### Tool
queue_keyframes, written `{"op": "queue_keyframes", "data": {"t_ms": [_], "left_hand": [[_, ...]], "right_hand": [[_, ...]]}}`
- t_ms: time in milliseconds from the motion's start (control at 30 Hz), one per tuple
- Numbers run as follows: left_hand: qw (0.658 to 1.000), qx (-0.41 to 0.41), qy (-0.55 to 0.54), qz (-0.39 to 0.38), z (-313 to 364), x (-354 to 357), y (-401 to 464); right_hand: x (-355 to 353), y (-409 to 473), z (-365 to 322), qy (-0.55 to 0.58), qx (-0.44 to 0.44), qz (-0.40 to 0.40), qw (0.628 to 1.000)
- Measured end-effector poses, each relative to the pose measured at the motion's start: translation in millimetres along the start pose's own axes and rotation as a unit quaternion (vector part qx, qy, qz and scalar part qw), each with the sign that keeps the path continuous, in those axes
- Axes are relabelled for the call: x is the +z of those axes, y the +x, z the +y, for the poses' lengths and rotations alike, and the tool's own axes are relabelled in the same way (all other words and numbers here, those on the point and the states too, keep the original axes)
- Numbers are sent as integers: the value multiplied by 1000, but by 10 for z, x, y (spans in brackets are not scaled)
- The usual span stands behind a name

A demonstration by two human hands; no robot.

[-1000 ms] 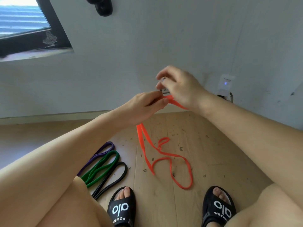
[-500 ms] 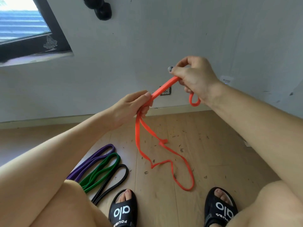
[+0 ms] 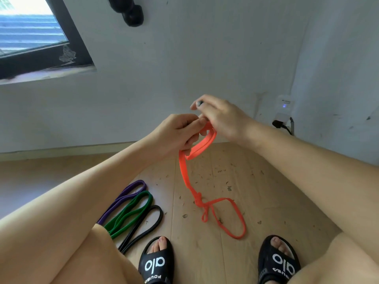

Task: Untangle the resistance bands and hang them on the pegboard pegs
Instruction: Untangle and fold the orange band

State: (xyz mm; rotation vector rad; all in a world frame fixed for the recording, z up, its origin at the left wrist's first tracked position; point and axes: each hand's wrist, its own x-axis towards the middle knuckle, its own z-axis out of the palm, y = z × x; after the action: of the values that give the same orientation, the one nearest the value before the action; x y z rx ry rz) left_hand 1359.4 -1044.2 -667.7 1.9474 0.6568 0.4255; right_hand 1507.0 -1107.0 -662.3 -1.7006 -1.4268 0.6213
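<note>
L hand fingers curled round orange band top loop, R hand pinching same loop, band hangs down to floor, knot mid-length

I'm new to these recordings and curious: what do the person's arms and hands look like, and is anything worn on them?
Both arms are bare from hand to upper arm: no sleeves, gloves, watch or rings in view. The right hand shows a dark-painted nail on one finger; the left hand shows no marking. No cables anywhere.
</note>
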Motion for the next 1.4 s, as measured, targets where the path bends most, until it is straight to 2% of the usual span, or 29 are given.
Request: {"op": "queue_keyframes", "data": {"t_ms": [133,267,367,467,667,767,1033,1167,1400], "left_hand": [[999,-14,24,-16,-47,-8,-19],[998,-27,1,-62,-93,-75,-70],[996,-3,3,-86,-119,-123,-80],[997,-23,-16,-76,-145,-129,-65],[996,-12,18,-89,-119,-120,-48],[995,10,57,-87,-127,-102,-32],[994,1,70,-82,-168,-175,-28],[994,-15,52,-97,-184,-137,-24],[989,-76,-47,-119,-197,-191,-24]], "right_hand": [[68,-26,52,6,29,-46,998],[-102,24,18,-48,16,24,998],[-291,56,3,2,8,102,995],[-429,63,36,3,14,147,989],[-489,88,204,-51,28,163,985],[-523,77,224,-47,28,174,983],[-685,69,335,-28,49,235,970],[-699,36,440,-78,67,226,969],[-764,4,511,-87,78,231,966]]}}
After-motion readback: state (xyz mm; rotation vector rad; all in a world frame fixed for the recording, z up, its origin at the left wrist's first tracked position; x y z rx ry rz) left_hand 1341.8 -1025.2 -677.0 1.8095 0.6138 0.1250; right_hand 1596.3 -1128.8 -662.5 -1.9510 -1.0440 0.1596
